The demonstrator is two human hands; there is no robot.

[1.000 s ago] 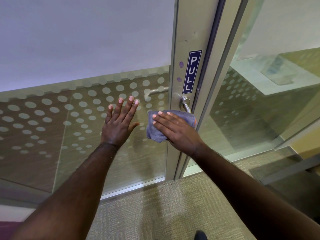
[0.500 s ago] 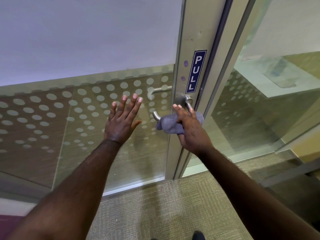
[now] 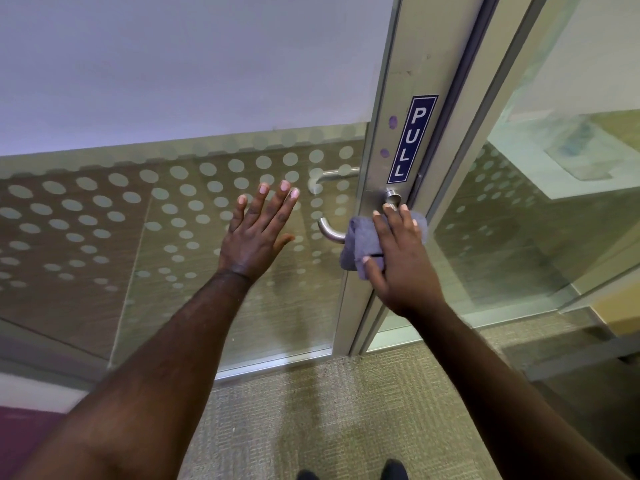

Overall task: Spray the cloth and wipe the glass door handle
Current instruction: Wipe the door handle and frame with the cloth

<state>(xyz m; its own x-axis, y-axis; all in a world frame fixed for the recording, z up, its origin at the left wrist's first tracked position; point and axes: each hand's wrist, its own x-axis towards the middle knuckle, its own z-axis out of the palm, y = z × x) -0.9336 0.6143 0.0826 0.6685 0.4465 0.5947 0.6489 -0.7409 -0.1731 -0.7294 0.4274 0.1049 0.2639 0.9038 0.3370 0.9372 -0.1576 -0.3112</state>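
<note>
A silver lever handle [image 3: 329, 232] sticks out from the metal stile of the glass door [image 3: 377, 209], just under a blue PULL sign [image 3: 412, 138]. My right hand [image 3: 398, 258] grips a grey-blue cloth [image 3: 360, 242] wrapped over the middle of the handle; only the curved left end and the round base [image 3: 393, 195] show. My left hand [image 3: 258, 233] lies flat and spread on the dotted glass pane [image 3: 138, 220], left of the handle, holding nothing. No spray bottle is in view.
A second handle [image 3: 332, 174] shows through the glass on the far side. A fixed glass panel [image 3: 536, 220] stands to the right of the door frame. Beige carpet [image 3: 311, 410] lies underfoot, with my shoe tips [image 3: 393, 469] at the bottom edge.
My right hand has slid the cloth along the handle, from draped flat over it to gripped around it, and now sits lower with the thumb under the cloth. My left hand has stayed on the glass.
</note>
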